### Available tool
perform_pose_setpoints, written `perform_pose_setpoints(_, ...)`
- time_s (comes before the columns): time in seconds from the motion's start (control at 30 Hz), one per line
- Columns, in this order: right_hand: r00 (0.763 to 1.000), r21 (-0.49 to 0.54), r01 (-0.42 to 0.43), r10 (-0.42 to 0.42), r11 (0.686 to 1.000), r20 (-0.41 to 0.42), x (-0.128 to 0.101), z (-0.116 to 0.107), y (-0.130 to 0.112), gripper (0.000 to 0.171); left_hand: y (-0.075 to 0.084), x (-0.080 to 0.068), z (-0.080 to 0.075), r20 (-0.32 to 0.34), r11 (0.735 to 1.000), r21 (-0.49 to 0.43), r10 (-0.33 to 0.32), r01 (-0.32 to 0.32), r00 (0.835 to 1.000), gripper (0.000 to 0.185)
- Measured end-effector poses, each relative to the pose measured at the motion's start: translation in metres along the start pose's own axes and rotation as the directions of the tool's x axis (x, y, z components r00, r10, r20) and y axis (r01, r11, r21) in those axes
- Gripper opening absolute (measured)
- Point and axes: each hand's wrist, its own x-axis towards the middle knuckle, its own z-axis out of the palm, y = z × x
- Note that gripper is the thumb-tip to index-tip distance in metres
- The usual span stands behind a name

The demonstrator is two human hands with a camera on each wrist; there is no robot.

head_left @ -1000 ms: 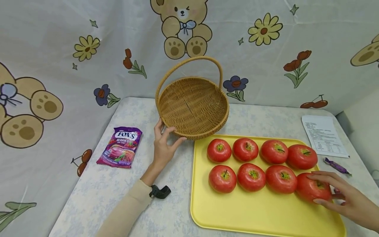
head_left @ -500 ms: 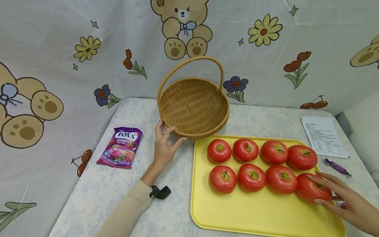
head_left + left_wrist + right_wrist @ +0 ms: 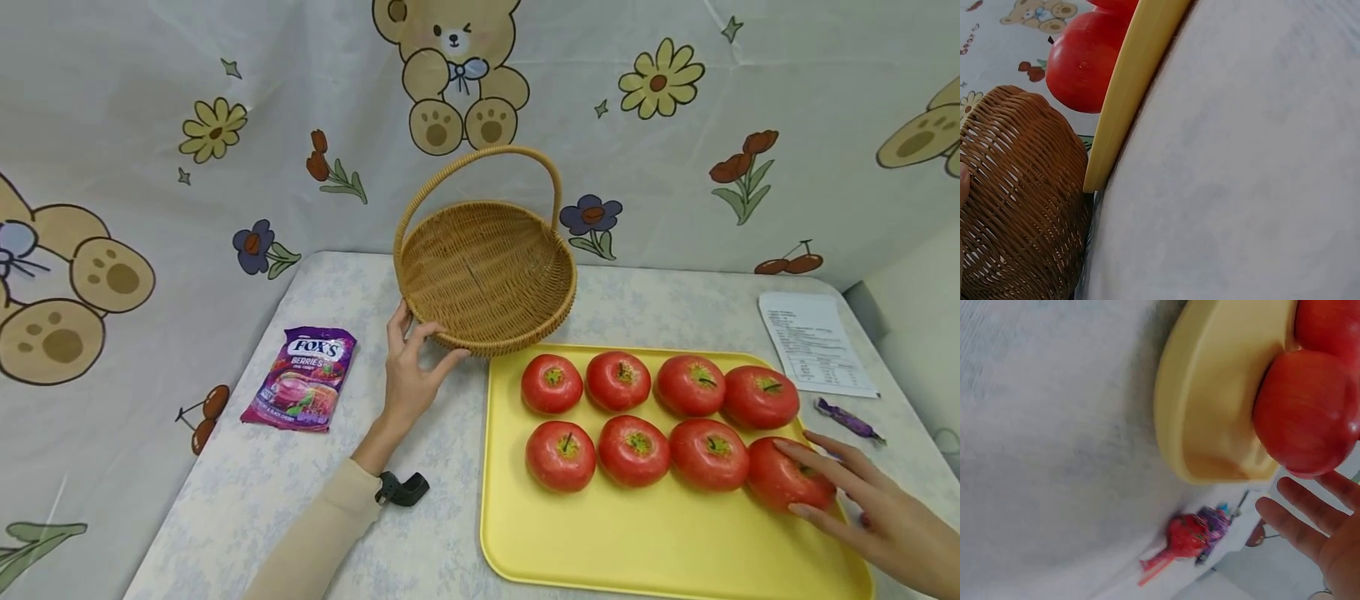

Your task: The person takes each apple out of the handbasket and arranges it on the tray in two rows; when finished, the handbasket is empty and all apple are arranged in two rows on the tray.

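An oval wicker basket (image 3: 487, 267) with a tall arched handle stands at the back, with nothing inside it. My left hand (image 3: 408, 379) holds its near-left edge, index finger and thumb at the rim; the other fingertips are partly hidden. Two rows of red apples lie on a yellow tray (image 3: 600, 542). Around the front-row apple (image 3: 783, 479) at the far right is my right hand (image 3: 885, 508), index finger over the top and thumb at the near side. In the right wrist view, other fingers (image 3: 1291, 528) extend past that apple (image 3: 1310, 412).
A purple candy bag (image 3: 303, 379) lies on the left of the table. Right of the tray are a wrapped purple candy (image 3: 849, 418) and a printed sheet (image 3: 817, 343). The right wrist view shows a red wrapped candy (image 3: 1186, 537) beyond the tray corner. A patterned cloth (image 3: 300, 108) hangs behind.
The head view has shifted slightly. Both hands keep their places at the basket and the apple, the right hand's fingers moving only a little.
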Motion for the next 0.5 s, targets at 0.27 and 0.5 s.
perform_pose_setpoints(0.27,0.997,-0.104,0.020,-0.027,0.994,-0.067,-0.005,-0.011,-0.027,0.072,0.003,0.003,-0.004,0.053,0.999,0.042,0.011,-0.014,0.999,0.049)
perform_pose_setpoints(0.5,0.955,-0.198,0.108,-0.158,0.974,-0.253,0.004,-0.015,-0.067,0.073,0.000,0.002,-0.006,0.054,0.999,0.033,0.032,-0.034,0.998,0.047)
